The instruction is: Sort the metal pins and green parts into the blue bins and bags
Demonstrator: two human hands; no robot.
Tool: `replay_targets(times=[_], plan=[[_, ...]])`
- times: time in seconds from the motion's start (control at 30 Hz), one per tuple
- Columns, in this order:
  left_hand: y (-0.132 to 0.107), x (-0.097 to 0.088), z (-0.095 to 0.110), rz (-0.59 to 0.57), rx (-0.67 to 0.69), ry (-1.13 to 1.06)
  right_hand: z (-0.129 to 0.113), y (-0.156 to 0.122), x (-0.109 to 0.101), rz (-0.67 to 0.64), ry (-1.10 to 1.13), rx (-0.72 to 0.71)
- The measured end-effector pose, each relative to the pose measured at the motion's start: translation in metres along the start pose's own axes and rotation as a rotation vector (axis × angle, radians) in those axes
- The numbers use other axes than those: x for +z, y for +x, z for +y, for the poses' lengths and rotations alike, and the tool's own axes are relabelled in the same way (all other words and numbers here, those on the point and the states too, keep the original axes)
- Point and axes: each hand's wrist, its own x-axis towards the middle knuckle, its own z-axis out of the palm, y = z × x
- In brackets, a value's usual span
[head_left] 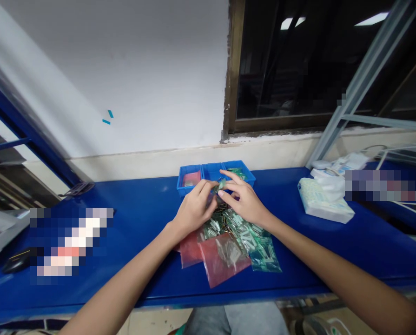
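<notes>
Between my two hands is a small greenish clear plastic bag [220, 186], held up just in front of a blue divided bin [187, 190]. My left hand [196, 205] pinches it from the left, fingers curled. From the right, my right hand [245, 200] grips it with thumb and fingers, its index finger raised. What is inside the bag is too small to make out. Below my hands lie green-tinted bags [265, 253] of small pale strips, a red-tinted bag [213, 263] with similar pieces, and a heap of small brassy parts [225, 221], partly hidden.
All this rests on a blue table [141, 204]. The bin's left compartment holds a red bag [191, 178], its right one green pieces [236, 173]. A tissue pack [324, 204] lies at the right, a black object [17, 261] at the left. Behind is a white wall [152, 79].
</notes>
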Motion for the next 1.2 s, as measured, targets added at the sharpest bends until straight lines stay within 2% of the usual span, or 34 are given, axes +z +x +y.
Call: replay_targets(times=[0.17, 0.33, 0.47, 0.6, 0.7, 0.87, 0.97, 1.03, 1.2], plan=[[0.002, 0.001, -0.002, 0.043, -0.092, -0.058, 0.004, 0.001, 0.003, 0.034, 0.056, 0.005], [0.004, 0.003, -0.005, 0.116, -0.302, -0.182, 0.009, 0.001, 0.007, 0.043, 0.256, 0.163], [0.004, 0.003, -0.004, 0.153, -0.294, -0.25, 0.011, 0.003, 0.007, 0.097, 0.438, 0.243], [0.004, 0.002, -0.002, 0.028, -0.19, -0.179, 0.012, 0.005, 0.006, 0.11, 0.481, 0.253], [0.003, 0.002, -0.001, -0.031, -0.16, -0.096, 0.013, 0.004, 0.007, 0.106, 0.434, 0.22], [0.002, 0.003, -0.003, 0.023, -0.164, -0.007, 0.018, 0.003, 0.006, 0.081, 0.231, 0.133], [0.002, 0.003, -0.004, -0.009, -0.135, -0.035, 0.023, 0.007, -0.001, 0.095, 0.135, 0.112], [0.002, 0.003, -0.005, -0.047, -0.104, -0.052, 0.03, 0.011, -0.01, 0.165, 0.069, 0.092], [0.002, 0.003, -0.007, -0.086, -0.091, -0.027, 0.055, 0.021, -0.037, 0.434, -0.139, 0.081]])
